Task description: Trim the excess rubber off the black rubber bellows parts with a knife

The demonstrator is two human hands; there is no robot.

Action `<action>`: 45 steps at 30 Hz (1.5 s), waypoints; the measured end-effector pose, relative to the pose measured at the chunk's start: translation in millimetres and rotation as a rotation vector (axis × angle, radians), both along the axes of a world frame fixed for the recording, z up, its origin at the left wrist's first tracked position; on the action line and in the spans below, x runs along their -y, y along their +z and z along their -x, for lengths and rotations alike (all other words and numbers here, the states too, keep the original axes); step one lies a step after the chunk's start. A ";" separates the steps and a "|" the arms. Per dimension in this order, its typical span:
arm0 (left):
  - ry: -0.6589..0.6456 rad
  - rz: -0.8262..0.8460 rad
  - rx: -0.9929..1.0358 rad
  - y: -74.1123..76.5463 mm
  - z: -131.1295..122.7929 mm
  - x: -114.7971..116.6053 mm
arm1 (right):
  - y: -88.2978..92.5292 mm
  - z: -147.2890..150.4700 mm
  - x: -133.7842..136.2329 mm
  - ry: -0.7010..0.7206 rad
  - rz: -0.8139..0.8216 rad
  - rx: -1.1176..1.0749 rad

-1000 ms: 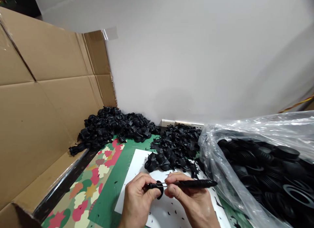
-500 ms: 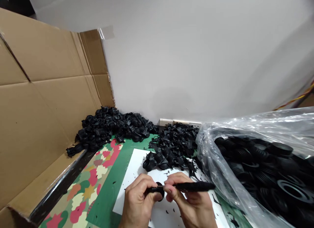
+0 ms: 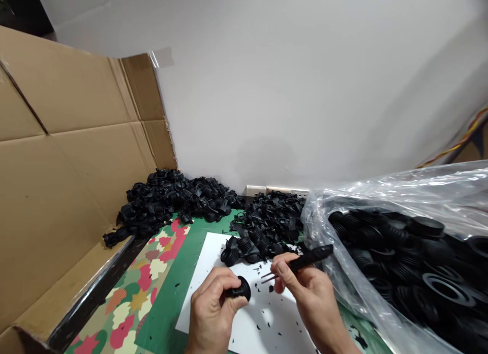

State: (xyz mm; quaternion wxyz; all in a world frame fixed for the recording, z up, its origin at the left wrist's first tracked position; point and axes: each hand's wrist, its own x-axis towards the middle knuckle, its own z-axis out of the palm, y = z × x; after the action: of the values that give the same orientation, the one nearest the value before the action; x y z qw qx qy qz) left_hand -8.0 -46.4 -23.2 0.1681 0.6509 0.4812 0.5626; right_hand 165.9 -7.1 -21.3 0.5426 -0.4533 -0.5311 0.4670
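My left hand (image 3: 215, 305) is closed round a round black ribbed rubber bellows (image 3: 241, 289), its circular end facing right. To the right and a little higher, my right hand (image 3: 305, 285) grips a thick black-handled tool with two thin tips (image 3: 308, 257). Those tips point left, apart from the bellows. Beneath both hands lies a white sheet (image 3: 208, 252) with small black scraps scattered on it. Just beyond my hands, several bellows (image 3: 249, 247) rest at the sheet's far edge.
A heap of black rubber parts (image 3: 179, 196) lies at the back left against a cardboard wall (image 3: 84, 110). Black scraps (image 3: 270, 214) are piled at the back centre. At right, a clear plastic bag (image 3: 324, 227) holds many ribbed black parts (image 3: 404, 252). A green mat (image 3: 168, 288) lies below.
My right hand has drawn the tool away from the bellows, up and to the right, tilting it. My left hand stays in place, with the bellows turned a little. More scraps show on the sheet.
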 end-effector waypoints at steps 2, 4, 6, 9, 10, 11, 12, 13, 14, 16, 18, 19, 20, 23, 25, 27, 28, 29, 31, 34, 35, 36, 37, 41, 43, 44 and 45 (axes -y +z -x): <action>0.006 0.017 0.023 0.0 0.8 -0.1 | -0.4 3.2 1.6 0.028 0.030 -0.024; 0.011 0.044 0.052 0.1 1.3 -0.5 | -0.8 5.9 2.7 0.030 0.052 -0.061; 0.034 0.087 0.097 0.6 1.0 -1.2 | -1.6 7.4 2.7 0.033 0.068 -0.081; 0.097 0.179 0.192 1.8 -0.9 -2.9 | -3.8 7.3 0.7 0.066 0.080 -0.061; 0.114 0.208 0.224 2.2 -1.6 -3.5 | -4.6 6.8 -0.1 0.083 0.082 -0.046; 0.123 0.230 0.252 2.6 -2.2 -4.0 | -5.4 6.3 -0.8 0.100 0.082 -0.031; 0.126 0.246 0.273 2.8 -2.6 -4.4 | -6.0 5.9 -1.3 0.117 0.081 -0.017; 0.125 0.253 0.288 2.9 -2.8 -4.6 | -6.5 5.6 -1.4 0.132 0.078 -0.008; 0.123 0.254 0.298 3.0 -2.8 -4.7 | -6.8 5.4 -1.3 0.143 0.078 -0.003; 0.123 0.250 0.300 3.1 -2.4 -4.6 | -7.0 5.4 -0.2 0.155 0.079 -0.007; 0.134 0.245 0.286 3.3 -2.1 -4.2 | -7.0 5.3 1.5 0.169 0.086 -0.028; 0.142 0.243 0.275 3.5 -2.1 -4.0 | -7.0 5.3 2.3 0.176 0.089 -0.039; 0.149 0.242 0.264 3.8 -2.2 -3.9 | -7.2 5.3 2.9 0.181 0.091 -0.044; 0.164 0.242 0.260 4.4 -3.2 -4.1 | -8.7 6.5 3.5 0.175 0.094 -0.018; 0.168 0.241 0.273 4.4 -3.7 -4.6 | -9.9 8.4 3.3 0.166 0.109 -0.016; 0.170 0.243 0.294 4.0 -3.8 -5.3 | -10.1 10.6 3.2 0.172 0.125 -0.036; 0.171 0.242 0.310 3.6 -3.7 -5.7 | -9.4 11.3 3.4 0.173 0.127 -0.041; 0.173 0.246 0.333 3.3 -3.5 -6.0 | -8.1 11.8 3.8 0.170 0.122 -0.038; 0.179 0.313 0.398 3.0 -3.4 -6.8 | -4.7 11.9 5.2 0.168 0.096 -0.002; 0.156 0.547 0.503 4.3 -5.4 -8.5 | -0.1 12.1 7.8 0.202 0.058 0.051; 0.130 0.607 0.533 5.5 -7.1 -9.4 | 0.8 12.8 8.6 0.221 0.042 0.059; 0.097 0.639 0.561 6.9 -9.3 -10.5 | 1.4 13.8 9.3 0.235 0.021 0.060; 0.062 0.649 0.584 8.5 -12.0 -11.7 | 1.9 15.1 9.8 0.239 -0.003 0.059; 0.008 0.703 0.572 13.0 -23.0 -18.0 | 3.5 20.4 10.6 0.217 -0.040 0.046; 0.011 0.728 0.494 13.3 -24.9 -20.5 | 3.0 21.7 9.9 0.222 -0.016 0.030; 0.015 0.720 0.443 13.3 -24.5 -21.1 | 2.0 22.1 9.2 0.220 0.000 0.020; 0.026 0.693 0.386 13.7 -23.3 -21.1 | 0.3 22.3 8.2 0.206 0.017 0.006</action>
State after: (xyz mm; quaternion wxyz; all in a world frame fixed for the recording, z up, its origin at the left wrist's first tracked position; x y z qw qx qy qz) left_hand 15.3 -25.3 -9.6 0.4581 0.4318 0.6101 0.4811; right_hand 143.6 -15.3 -21.0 0.4862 -0.4022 -0.5726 0.5235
